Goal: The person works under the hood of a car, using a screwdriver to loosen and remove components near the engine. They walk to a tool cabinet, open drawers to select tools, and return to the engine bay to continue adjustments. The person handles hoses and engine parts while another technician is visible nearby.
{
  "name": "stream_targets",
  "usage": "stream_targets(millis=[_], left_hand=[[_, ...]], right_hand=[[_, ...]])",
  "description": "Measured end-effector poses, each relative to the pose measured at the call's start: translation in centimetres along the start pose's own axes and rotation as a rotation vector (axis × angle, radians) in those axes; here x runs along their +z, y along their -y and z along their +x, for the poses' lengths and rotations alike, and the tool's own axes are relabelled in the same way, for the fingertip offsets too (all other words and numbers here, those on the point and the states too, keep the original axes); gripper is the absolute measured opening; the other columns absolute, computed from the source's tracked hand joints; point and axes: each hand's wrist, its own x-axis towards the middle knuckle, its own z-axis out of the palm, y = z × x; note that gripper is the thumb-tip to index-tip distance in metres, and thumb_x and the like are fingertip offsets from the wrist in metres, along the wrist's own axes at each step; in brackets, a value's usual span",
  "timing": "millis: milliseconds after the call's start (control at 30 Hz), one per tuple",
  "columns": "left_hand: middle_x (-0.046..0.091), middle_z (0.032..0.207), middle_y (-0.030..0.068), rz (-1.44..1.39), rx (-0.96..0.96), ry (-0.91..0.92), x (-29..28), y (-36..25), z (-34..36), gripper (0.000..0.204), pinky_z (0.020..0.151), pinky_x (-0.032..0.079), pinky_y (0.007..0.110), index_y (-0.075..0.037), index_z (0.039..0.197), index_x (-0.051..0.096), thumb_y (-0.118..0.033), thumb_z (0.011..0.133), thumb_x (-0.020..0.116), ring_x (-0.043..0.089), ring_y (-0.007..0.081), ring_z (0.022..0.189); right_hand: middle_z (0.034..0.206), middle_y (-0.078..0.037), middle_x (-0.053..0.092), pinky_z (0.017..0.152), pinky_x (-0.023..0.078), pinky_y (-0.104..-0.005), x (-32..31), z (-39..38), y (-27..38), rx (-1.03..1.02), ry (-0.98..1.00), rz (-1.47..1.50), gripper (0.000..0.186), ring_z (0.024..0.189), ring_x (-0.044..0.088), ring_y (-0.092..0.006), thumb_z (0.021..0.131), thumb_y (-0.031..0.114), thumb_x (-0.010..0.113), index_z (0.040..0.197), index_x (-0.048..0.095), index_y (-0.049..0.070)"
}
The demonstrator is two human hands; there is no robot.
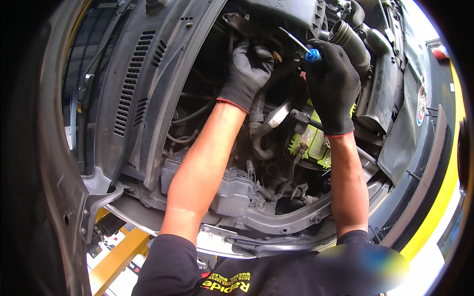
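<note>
Both hands wear black work gloves with red cuffs and reach deep into a car's engine bay. My right hand [335, 81] is closed round a screwdriver [312, 55] with a blue handle, its bare metal shaft slanting up and to the left. My left hand [249, 66] has its fingers curled among dark parts and a cable. What it grips is hidden. An orange-brown ring [277, 56] shows right beside its fingertips. Above both hands sits a black plastic housing [286, 11]. A ribbed black air duct [349, 42] lies just beyond my right hand.
A bright green battery [312, 143] lies below my right wrist. Hoses [259, 121] run between my forearms. Near me are a grey plastic box [232, 192] and the metal body edge [276, 222]. A slotted cowl panel [133, 84] borders the left. The bumper [419, 172] curves at right.
</note>
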Motion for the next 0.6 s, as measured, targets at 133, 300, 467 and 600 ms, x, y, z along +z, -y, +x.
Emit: stream_targets(millis=[133,300,467,600], left_hand=[[0.070,0.090,0.0037,-0.020,-0.089,0.090,-1.0,-1.6,0.2,0.013,0.063,0.054,0.027,-0.007,0.110,0.072,-0.015,0.106,0.063,0.060,0.0130,0.070],[0.071,0.091,0.0040,0.118,0.030,-0.089,0.4,-0.9,0.0,0.013,0.063,0.054,0.026,-0.008,0.111,0.072,-0.012,0.105,0.062,0.061,0.0133,0.070],[0.072,0.094,0.0053,0.001,0.039,0.029,-0.1,-0.2,-0.1,0.015,0.063,0.055,0.027,-0.008,0.114,0.072,-0.012,0.105,0.061,0.061,0.0138,0.070],[0.072,0.095,0.0062,0.008,0.026,0.018,-0.2,-0.9,0.3,0.016,0.064,0.056,0.028,-0.007,0.118,0.070,-0.013,0.106,0.061,0.062,0.0147,0.071]], right_hand=[[0.105,-0.007,0.074,0.077,0.059,-0.0461,0.0,-0.2,0.5,0.031,0.027,0.000,0.030,0.092,0.074,-0.0355,0.088,0.017,0.081,0.118,0.075,0.018],[0.103,-0.008,0.074,0.076,0.059,-0.0468,0.3,-0.2,0.0,0.011,0.000,-0.021,0.026,0.091,0.074,-0.0363,0.090,0.019,0.078,0.117,0.076,0.018],[0.104,-0.008,0.074,0.077,0.059,-0.0468,0.4,-0.1,-0.1,0.016,0.006,-0.017,0.026,0.092,0.075,-0.0358,0.091,0.018,0.077,0.117,0.076,0.018],[0.105,-0.008,0.075,0.077,0.059,-0.0463,0.4,0.0,-0.2,0.009,-0.014,-0.012,0.026,0.092,0.075,-0.0353,0.091,0.018,0.077,0.117,0.076,0.018]])
